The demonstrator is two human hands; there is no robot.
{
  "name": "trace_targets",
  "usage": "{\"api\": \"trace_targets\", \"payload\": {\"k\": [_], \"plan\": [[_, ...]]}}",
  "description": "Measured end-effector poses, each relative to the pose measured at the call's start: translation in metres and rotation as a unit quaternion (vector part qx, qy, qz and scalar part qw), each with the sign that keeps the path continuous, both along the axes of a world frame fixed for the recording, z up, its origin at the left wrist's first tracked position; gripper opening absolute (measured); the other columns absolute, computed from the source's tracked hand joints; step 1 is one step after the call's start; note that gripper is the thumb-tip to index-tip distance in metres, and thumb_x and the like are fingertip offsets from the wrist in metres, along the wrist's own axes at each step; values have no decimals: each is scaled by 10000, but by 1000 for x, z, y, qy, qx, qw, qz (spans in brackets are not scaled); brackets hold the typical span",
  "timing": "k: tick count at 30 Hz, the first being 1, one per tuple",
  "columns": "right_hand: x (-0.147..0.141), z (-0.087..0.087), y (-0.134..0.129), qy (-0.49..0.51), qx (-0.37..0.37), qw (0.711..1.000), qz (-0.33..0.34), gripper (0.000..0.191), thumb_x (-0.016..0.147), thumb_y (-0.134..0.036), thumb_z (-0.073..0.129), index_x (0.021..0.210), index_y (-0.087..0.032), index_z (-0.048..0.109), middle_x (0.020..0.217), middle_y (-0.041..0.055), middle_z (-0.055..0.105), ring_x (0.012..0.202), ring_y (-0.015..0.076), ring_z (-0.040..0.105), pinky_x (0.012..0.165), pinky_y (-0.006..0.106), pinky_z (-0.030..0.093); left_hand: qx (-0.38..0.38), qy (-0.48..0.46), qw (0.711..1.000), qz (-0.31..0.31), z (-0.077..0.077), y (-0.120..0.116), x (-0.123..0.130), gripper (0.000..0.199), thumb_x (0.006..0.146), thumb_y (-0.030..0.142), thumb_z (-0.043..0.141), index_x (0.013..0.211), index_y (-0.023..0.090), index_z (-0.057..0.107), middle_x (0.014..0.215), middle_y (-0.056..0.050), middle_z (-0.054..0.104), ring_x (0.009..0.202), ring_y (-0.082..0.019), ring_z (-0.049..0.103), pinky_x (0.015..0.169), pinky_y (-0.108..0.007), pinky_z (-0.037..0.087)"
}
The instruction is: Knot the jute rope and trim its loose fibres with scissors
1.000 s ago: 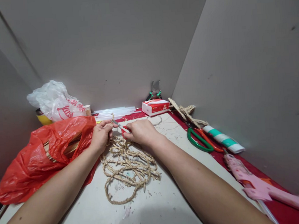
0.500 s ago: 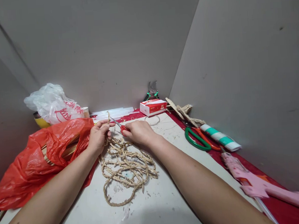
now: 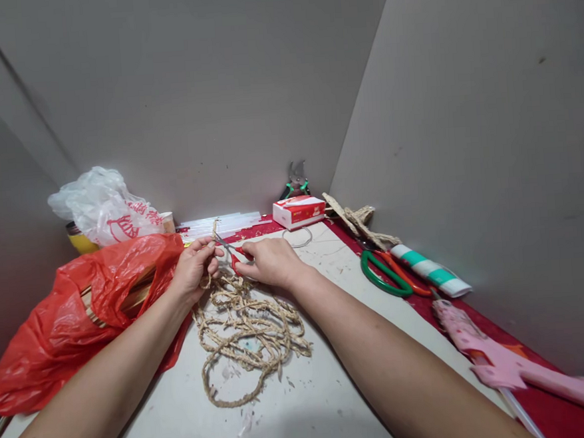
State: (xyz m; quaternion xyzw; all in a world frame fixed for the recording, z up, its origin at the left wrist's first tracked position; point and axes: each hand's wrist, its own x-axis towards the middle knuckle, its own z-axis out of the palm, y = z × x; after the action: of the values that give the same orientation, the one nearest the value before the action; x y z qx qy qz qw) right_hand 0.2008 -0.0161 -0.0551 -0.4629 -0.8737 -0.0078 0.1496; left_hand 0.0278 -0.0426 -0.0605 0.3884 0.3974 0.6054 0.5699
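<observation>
My left hand point(image 3: 195, 264) pinches a braided straw rope point(image 3: 254, 352) close to its end, and a short stub of it stands up above my fingertips. My right hand point(image 3: 271, 259) has its fingers in the red handles of small scissors point(image 3: 234, 256). Their blades are spread and reach the rope just by my left fingertips. Loose coils of the rope lie in a tangle on the white board point(image 3: 305, 405) below both hands.
On the left, a red plastic bag point(image 3: 45, 336) holds wooden strips, with a white bag point(image 3: 104, 205) behind. Clear sticks point(image 3: 227, 225), a red-and-white box point(image 3: 299, 212) and pruning shears point(image 3: 297, 175) line the back. Along the right lie green-handled scissors point(image 3: 376, 280) and a pink glue gun point(image 3: 512, 364).
The scissors have opened wider, their handles spread apart by my right hand. Their blades have come to the rope end at my left fingertips.
</observation>
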Motion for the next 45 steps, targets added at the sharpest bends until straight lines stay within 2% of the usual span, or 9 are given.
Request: {"api": "trace_targets", "payload": {"k": [12,23,26,29,31,35,39,42,45], "plan": [[-1,8,-3,-63,-3,998,6,416,866,-503,432,954,-184,684,895,111,712,814,228,632,682,300,377,-10,4,1000,0,-2,2,-3,127,726,180,646,724,126,531,607,18,593,340,-16,363,329,-158,332],[-1,8,-1,-49,-6,999,10,374,896,-426,408,859,-195,700,819,90,711,740,201,620,624,281,349,-20,-4,1000,17,-2,3,-5,170,699,161,662,793,144,520,645,13,618,350,-20,374,336,-152,326],[0,2,3,9,-24,1000,11,319,874,-409,453,822,-199,688,775,66,701,702,178,597,603,266,331,-19,-9,1000,13,-1,2,-4,202,682,161,676,830,143,540,630,21,605,343,-18,364,333,-148,313],[0,-8,12,164,-54,985,-1,298,843,-403,499,683,-185,625,657,28,650,614,142,544,563,248,315,-21,-11,1000,-4,0,2,-4,253,681,193,696,895,141,571,576,48,558,322,-8,310,319,-134,257],[-2,-14,18,324,-104,940,-13,349,833,-429,511,592,-178,534,548,-2,572,534,116,497,525,232,317,-26,-7,1000,-9,1,2,-5,285,691,238,707,931,149,584,529,71,510,311,-2,263,314,-125,211],[-5,-14,25,584,-263,768,-8,382,793,-526,550,632,-191,460,476,-42,518,386,76,432,392,188,288,-36,12,999,-18,1,-1,-4,332,682,313,732,953,173,602,475,96,441,313,-2,226,323,-121,172],[-7,-3,20,664,-361,653,34,371,777,-546,589,775,-186,498,670,1,657,389,56,499,340,146,284,-30,69,997,-18,0,-4,1,373,666,362,746,971,175,640,463,95,430,322,-3,223,335,-132,167],[-9,4,13,684,-419,592,76,363,792,-541,590,819,-192,494,806,23,695,424,58,554,348,136,334,-9,136,991,-15,-3,-7,5,363,676,377,742,961,161,676,479,75,457,353,-9,283,361,-139,191],[-9,10,8,698,-459,541,98,343,824,-520,571,808,-186,493,760,29,696,494,83,608,411,150,419,15,176,984,-23,-6,-9,7,342,702,385,724,960,161,697,489,63,473,386,-18,327,399,-148,229]]}}
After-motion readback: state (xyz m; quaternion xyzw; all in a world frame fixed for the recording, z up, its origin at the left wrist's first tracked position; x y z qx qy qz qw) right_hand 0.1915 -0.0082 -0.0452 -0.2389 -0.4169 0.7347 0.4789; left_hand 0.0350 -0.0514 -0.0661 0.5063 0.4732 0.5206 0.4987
